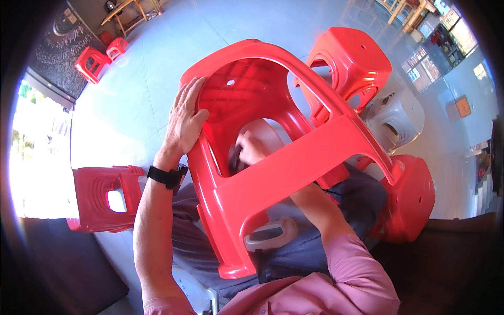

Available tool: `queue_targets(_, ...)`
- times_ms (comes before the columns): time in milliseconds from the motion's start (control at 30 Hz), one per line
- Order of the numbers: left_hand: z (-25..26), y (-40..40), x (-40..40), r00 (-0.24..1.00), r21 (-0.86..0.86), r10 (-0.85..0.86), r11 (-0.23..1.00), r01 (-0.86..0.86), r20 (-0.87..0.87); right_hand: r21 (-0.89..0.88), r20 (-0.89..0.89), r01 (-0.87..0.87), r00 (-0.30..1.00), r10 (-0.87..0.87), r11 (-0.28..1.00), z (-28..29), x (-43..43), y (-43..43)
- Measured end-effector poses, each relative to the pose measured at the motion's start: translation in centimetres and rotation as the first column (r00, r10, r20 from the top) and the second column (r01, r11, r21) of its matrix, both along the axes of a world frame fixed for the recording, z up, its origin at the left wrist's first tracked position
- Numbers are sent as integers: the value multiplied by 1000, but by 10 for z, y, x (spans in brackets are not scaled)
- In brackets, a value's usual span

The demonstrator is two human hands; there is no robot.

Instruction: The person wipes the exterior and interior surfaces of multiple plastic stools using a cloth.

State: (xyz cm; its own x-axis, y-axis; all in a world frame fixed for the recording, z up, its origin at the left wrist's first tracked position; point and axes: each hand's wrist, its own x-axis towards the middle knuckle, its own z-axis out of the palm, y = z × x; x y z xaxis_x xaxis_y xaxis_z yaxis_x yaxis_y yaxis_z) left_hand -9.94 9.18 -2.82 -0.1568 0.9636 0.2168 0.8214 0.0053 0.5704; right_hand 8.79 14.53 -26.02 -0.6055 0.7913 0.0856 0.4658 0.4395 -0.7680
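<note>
A red plastic stool (287, 157) lies tipped over my lap, its hollow underside and legs towards me. My left hand (184, 114) grips the stool at its left side near the seat, the thumb bent over the edge. My right arm reaches in under the crossband between the legs. Inside the hollow, my right hand (250, 147) is slightly blurred and holds a dark, bunched item (235, 158), apparently a cloth, against the inner wall. A black band (163, 177) is around my left wrist.
Red stools stand at the right (350, 59), lower right (411, 197) and left (98, 199), with a grey stool (397, 118) between the right-hand ones. Smaller red stools (91, 65) are by the far left wall. Bright glass (41, 157) lies at the left.
</note>
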Motion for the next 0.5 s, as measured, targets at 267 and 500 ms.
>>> queue_targets(267,5,4,7,1000,-34,2,999,-2,6,512,286,130,906,-311,849,-36,3,115)
queue_targets(500,8,3,9,999,-22,9,1000,-10,-33,407,205,80,963,-176,910,-32,-37,112)
